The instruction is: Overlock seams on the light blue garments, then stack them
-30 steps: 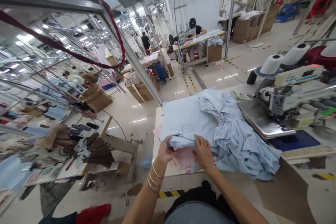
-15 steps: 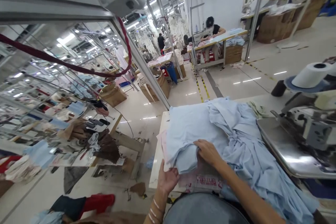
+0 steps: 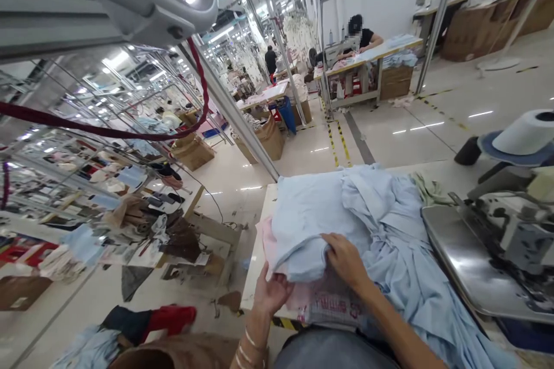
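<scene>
A stack of folded light blue cloth pieces (image 3: 311,202) lies on the table before me. My right hand (image 3: 345,259) grips the near edge of the stack between thumb and fingers, and the edge curls up there. At the stack's near left corner, my left hand (image 3: 272,293) is palm up, thumb raised and fingers loosely bent against the cloth's edge. Pink cloth (image 3: 269,236) shows beneath the blue on the left. Under my hands lies a clear plastic bag with red print (image 3: 335,304). To the right, a rumpled heap of light blue cloth (image 3: 407,248) hangs over the table's front.
A sewing machine (image 3: 515,225) with a metal plate (image 3: 459,259) and a white thread cone (image 3: 528,130) stands at right. A metal post (image 3: 242,121) rises behind the table's left corner. A brown carton (image 3: 173,351) is low at left. Other people work farther back.
The camera view has shifted slightly. My left hand has moved up a little against the cloth's corner. The right hand keeps its grip on the near edge.
</scene>
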The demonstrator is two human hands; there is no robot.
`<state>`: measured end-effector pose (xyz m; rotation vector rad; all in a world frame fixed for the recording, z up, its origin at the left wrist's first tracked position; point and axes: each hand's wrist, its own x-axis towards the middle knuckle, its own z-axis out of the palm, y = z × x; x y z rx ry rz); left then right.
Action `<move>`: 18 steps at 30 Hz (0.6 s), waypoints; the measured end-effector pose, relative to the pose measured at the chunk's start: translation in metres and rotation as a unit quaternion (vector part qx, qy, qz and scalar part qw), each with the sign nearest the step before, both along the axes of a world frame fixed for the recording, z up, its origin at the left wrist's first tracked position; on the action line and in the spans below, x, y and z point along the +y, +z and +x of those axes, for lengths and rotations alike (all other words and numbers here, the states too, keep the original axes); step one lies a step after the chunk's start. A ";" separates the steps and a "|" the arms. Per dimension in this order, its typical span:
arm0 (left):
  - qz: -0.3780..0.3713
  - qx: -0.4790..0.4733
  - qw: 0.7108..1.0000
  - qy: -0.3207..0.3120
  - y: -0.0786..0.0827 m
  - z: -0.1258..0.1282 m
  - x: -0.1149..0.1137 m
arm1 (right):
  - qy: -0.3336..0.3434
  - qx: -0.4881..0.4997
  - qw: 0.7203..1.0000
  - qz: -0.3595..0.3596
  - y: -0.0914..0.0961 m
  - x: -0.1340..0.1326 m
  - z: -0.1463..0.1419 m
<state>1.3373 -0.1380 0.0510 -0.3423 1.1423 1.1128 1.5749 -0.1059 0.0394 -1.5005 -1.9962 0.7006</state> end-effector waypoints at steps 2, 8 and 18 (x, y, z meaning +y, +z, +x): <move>0.043 0.013 0.999 0.025 0.002 0.003 0.010 | -0.013 0.014 1.000 0.006 0.005 0.011 0.010; 0.009 0.082 0.997 0.006 -0.004 -0.003 0.033 | -0.034 0.040 0.999 0.006 0.010 0.019 0.024; 0.020 0.029 0.993 -0.110 -0.032 0.052 0.031 | -0.085 0.046 0.995 -0.015 0.025 0.011 -0.001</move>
